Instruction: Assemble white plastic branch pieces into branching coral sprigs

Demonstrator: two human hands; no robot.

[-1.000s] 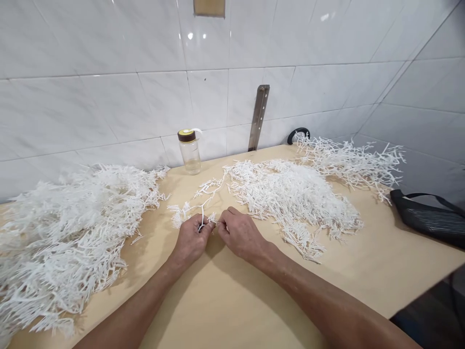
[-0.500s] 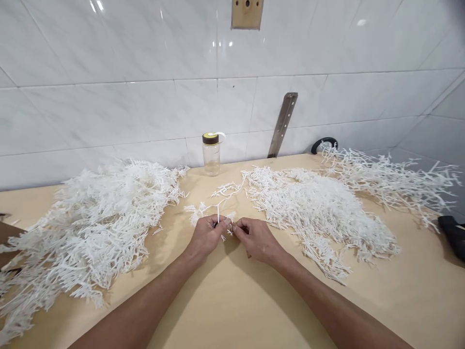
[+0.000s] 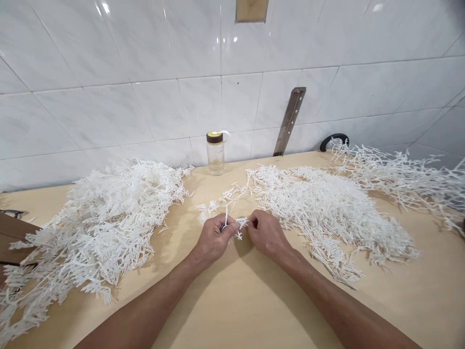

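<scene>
Between the thumb and fingers of my left hand is the stem of a white branching plastic twig. Its forked arms spread over the table beyond the knuckles, and small tufts stick out past the thumb. My right hand is just to the right, fingers curled into a pinch close to those tufts. Whatever the right fingertips grip is hidden. On the left lies a big heap of frilly white twigs. A second heap of white twigs lies right of my right hand.
Barer white stems are piled at the far right, by a black curved handle. Against the tiled wall stand a clear bottle with a black-and-yellow lid and a leaning metal strip. A brown box sits at the left edge.
My right hand has drawn slightly away from my left, its fingers curled tighter, and more of the tufts show between them. The whole view has shifted a little.
</scene>
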